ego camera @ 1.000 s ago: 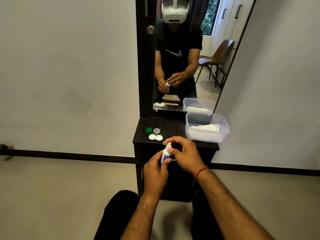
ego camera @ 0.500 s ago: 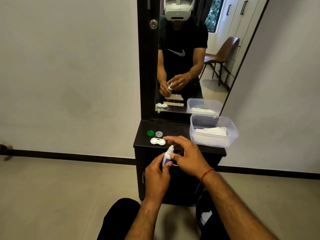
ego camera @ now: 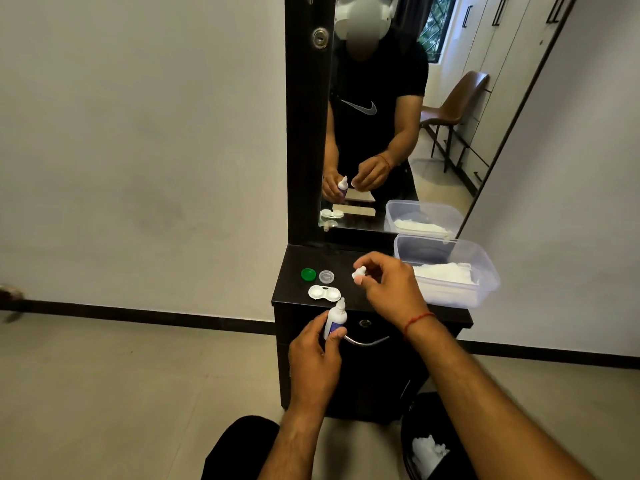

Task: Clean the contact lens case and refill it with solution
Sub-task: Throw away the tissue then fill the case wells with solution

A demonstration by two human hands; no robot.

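Solution bottle (ego camera: 335, 318) uncapped, gripped upright by left hand (ego camera: 313, 355); cap (ego camera: 359, 273) pinched in right hand (ego camera: 388, 289) fingers. Open lens case (ego camera: 324, 293) on counter (ego camera: 367, 299). Next, probably: nozzle tipped over wells.

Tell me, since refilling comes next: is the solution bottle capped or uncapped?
Uncapped. The solution bottle in the left hand shows a bare nozzle; the right hand holds the small white cap apart.
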